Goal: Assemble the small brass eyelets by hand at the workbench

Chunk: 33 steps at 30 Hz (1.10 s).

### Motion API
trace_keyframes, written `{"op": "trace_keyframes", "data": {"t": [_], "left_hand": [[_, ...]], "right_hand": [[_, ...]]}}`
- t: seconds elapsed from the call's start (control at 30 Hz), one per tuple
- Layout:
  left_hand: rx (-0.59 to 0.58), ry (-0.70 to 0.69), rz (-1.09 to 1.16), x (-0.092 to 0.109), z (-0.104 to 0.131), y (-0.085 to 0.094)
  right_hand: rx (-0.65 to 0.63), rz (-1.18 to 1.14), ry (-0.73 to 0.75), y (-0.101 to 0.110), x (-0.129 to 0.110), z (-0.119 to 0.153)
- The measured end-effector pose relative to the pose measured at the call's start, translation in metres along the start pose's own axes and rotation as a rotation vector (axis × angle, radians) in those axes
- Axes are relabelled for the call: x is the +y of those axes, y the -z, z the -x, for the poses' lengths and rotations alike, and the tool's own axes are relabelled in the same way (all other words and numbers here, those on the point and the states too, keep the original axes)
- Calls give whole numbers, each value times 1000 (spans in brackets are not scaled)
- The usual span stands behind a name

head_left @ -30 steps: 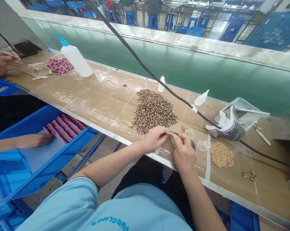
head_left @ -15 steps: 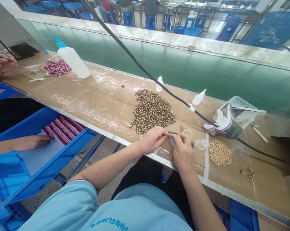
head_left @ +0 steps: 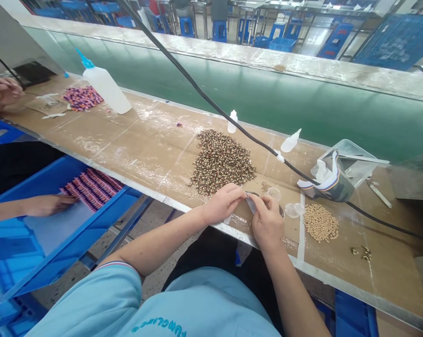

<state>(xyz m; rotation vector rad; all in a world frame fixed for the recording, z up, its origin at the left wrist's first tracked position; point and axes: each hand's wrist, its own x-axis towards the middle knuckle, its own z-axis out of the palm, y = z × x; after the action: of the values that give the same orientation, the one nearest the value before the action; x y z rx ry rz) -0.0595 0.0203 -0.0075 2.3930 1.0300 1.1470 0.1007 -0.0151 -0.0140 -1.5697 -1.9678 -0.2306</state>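
Observation:
At the table's near edge, my left hand (head_left: pixel 226 203) is closed in a pinch. My right hand (head_left: pixel 267 221) meets it fingertip to fingertip, also closed with thumb and forefinger together. Whatever sits between the fingertips is too small to make out. A dark grey thing (head_left: pixel 252 206) shows partly under my right hand, most of it covered. Just beyond my left hand spreads a heap of small gold and dark metal-looking pieces (head_left: pixel 221 161). Small clear round dishes (head_left: pixel 293 210) and a pile of tan beads (head_left: pixel 320 223) lie to the right of my right hand.
A black cable (head_left: pixel 197 89) slants across the view above the table. Small white bottles (head_left: pixel 232 122) and a clear plastic tray (head_left: pixel 359 157) stand along the back. At left are a large white bottle (head_left: pixel 108 91), a blue crate (head_left: pixel 92 243) and another person's hands (head_left: pixel 50 205).

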Motion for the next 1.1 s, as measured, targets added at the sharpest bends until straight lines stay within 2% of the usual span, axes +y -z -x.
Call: {"op": "trace_keyframes", "data": {"t": [0.1,0.23,0.4,0.5,0.73,0.93,1.1], "left_hand": [[15,-1,27,1,0,1],[41,71,45,2,0,2],[76,126,108,4,-2,4],[85,207,199,4,-4,5],[80,531,661,4,-13,6],[49,709,970,4,-18,13],[94,841,1354,14,-16,15]], "right_hand": [[-4,22,-8,0,-1,0],[26,-10,-25,-2,-2,-1],[106,-20,45,-3,-2,-3],[120,-31,81,-1,-2,-4],[122,-45,83,-1,-2,-2],[74,-93,59,-1,-3,-2],[115,-149,59,1,-3,-3]]}}
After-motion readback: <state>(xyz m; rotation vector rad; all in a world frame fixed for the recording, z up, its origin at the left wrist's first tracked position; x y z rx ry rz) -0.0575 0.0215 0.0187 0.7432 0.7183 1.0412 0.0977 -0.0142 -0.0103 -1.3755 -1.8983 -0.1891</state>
